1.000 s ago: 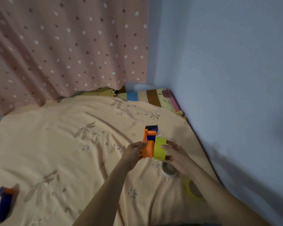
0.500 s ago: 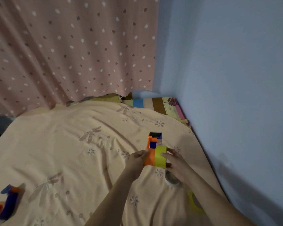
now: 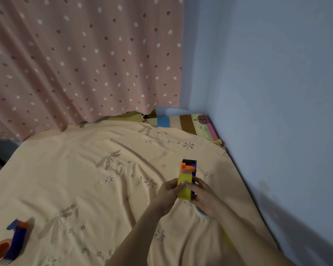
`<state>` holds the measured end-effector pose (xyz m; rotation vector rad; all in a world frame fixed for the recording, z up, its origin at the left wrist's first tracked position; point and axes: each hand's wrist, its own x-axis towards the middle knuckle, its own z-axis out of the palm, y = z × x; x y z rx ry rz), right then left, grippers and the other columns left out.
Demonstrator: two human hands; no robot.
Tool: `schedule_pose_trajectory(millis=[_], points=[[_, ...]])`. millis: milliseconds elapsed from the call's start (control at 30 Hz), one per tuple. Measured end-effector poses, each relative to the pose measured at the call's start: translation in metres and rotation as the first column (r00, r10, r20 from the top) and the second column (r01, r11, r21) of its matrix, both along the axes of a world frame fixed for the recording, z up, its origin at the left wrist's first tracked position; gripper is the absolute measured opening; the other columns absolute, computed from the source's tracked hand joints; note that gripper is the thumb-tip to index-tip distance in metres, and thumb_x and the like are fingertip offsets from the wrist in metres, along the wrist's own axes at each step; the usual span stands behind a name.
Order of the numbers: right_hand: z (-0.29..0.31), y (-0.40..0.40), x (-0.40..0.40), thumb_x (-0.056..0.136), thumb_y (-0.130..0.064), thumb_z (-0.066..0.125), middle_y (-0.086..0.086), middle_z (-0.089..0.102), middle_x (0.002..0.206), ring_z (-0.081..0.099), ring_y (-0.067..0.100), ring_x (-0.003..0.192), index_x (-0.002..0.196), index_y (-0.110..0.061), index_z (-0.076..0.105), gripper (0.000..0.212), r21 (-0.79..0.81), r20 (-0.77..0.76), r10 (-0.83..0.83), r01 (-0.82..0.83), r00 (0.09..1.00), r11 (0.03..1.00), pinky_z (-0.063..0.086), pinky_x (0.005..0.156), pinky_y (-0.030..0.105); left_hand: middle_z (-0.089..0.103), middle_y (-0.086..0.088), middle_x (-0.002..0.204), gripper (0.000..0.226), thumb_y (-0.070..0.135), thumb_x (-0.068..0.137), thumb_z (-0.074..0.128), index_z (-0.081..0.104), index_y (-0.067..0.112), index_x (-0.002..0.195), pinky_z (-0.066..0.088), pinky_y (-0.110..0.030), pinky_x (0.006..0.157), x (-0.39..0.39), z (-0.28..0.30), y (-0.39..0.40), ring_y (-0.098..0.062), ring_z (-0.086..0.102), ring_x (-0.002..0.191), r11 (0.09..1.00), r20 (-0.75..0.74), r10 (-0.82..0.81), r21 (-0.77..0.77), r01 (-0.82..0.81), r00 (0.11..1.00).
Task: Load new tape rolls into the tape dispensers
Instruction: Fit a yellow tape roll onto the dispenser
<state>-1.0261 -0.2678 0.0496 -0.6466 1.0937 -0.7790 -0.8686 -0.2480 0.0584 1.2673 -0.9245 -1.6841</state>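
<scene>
Head view, held pieces: the yellow tape roll (image 3: pixel 185 186) now sits over the hub of the orange-and-blue tape dispenser (image 3: pixel 188 166). Half a second ago it stood beside the orange wheel, so the roll looks to have been slid on.
Head view, left hand: the left hand (image 3: pixel 168 191) grips the roll's left side, thumb tip pressed on the yellow face, fingers curled round the back.
Head view, right hand: the right hand (image 3: pixel 204 196) clasps the right side, fingers closed around roll and blue frame; how hard it presses, I cannot tell.
Head view, place: both are held above the bedsheet (image 3: pixel 85 179), near its right edge by the wall (image 3: pixel 277 93).
Head view, other stock: a second dispenser (image 3: pixel 13 240) lies at the sheet's near left corner; a pale tape roll (image 3: pixel 201 213) peeks from under the right wrist.
Meaning for task: seating seems nearly done; threading the tape end to the cutter likely follows, and the second dispenser remains.
</scene>
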Motion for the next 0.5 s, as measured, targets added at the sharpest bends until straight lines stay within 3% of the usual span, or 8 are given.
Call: schedule_pose_trajectory(millis=[100,167,233,300,333,400,467,500], points=[[0.004,0.001,-0.002,0.094,-0.040,0.064,0.001,0.067,0.129,0.062,0.025,0.123,0.126,-0.031,0.060,0.033,-0.001,0.008,0.114,-0.114,0.993,0.993,0.041,0.113,0.048,0.071,-0.020,0.112,0.028,0.012,0.101,0.053,0.066,-0.005,0.120,0.057,-0.030,0.081,0.009,-0.004,0.000,-0.024,0.071,0.096,1.000,-0.011,0.010,0.007,-0.010,1.000],[0.008,0.001,-0.003,0.095,-0.047,0.060,-0.002,0.065,0.130,0.060,0.023,0.125,0.131,-0.030,0.056,0.039,0.026,-0.013,0.172,-0.171,0.985,0.985,0.039,0.115,0.045,0.069,-0.022,0.115,0.031,0.013,0.101,0.054,0.064,-0.006,0.123,0.057,-0.033,0.083,0.016,-0.007,-0.002,-0.026,0.068,0.098,0.999,0.002,0.039,0.034,-0.039,0.999],[0.015,0.001,-0.003,0.098,-0.036,0.060,0.001,0.068,0.119,0.065,0.022,0.113,0.127,-0.022,0.058,0.033,-0.025,-0.248,0.158,-0.169,0.956,0.985,0.046,0.109,0.045,0.067,-0.022,0.119,0.034,0.015,0.101,0.053,0.061,-0.006,0.127,0.055,-0.036,0.088,0.020,-0.009,-0.003,-0.028,0.065,0.102,0.997,-0.003,0.049,0.059,-0.049,0.999],[0.017,-0.001,-0.004,0.097,-0.021,0.059,0.006,0.069,0.113,0.067,0.020,0.098,0.118,-0.015,0.063,0.022,-0.164,-0.589,-0.019,-0.096,0.808,0.982,0.057,0.092,0.043,0.064,-0.023,0.126,0.038,0.018,0.102,0.053,0.058,-0.005,0.131,0.052,-0.040,0.094,0.022,-0.010,-0.003,-0.031,0.062,0.108,0.996,-0.017,0.054,0.077,-0.053,0.998],[0.018,-0.002,-0.004,0.095,-0.020,0.059,0.007,0.067,0.120,0.065,0.018,0.098,0.120,-0.016,0.060,0.026,-0.206,-0.663,-0.092,-0.064,0.743,0.976,0.058,0.083,0.036,0.062,-0.024,0.130,0.039,0.019,0.102,0.054,0.057,-0.005,0.132,0.050,-0.043,0.098,0.023,-0.010,-0.003,-0.032,0.061,0.111,0.995,-0.036,0.058,0.078,-0.055,0.998],[0.020,-0.003,-0.004,0.092,-0.026,0.066,0.009,0.057,0.134,0.060,0.022,0.108,0.138,-0.016,0.047,0.051,-0.148,-0.662,-0.067,-0.042,0.747,0.988,0.049,0.076,0.026,0.061,-0.024,0.134,0.040,0.020,0.102,0.053,0.057,-0.004,0.133,0.047,-0.046,0.104,0.024,-0.008,-0.004,-0.034,0.060,0.117,0.993,-0.065,0.081,0.088,-0.075,0.995],[0.018,-0.007,0.004,0.091,-0.022,0.067,0.014,0.058,0.134,0.061,0.030,0.117,0.148,-0.010,0.040,0.064,0.000,-0.587,0.040,-0.050,0.808,0.999,0.052,0.088,0.032,0.063,-0.024,0.131,0.037,0.018,0.103,0.049,0.058,-0.005,0.131,0.045,-0.048,0.107,0.023,-0.008,-0.005,-0.034,0.060,0.118,0.996,-0.089,0.070,0.065,-0.065,0.994],[0.015,-0.009,0.008,0.092,-0.015,0.066,0.017,0.064,0.126,0.065,0.033,0.112,0.145,-0.005,0.045,0.058,0.040,-0.540,0.061,-0.047,0.840,0.998,0.055,0.091,0.038,0.065,-0.023,0.128,0.036,0.018,0.103,0.049,0.060,-0.005,0.129,0.045,-0.048,0.107,0.023,-0.009,-0.005,-0.034,0.061,0.116,0.997,-0.087,0.063,0.045,-0.059,0.994]])
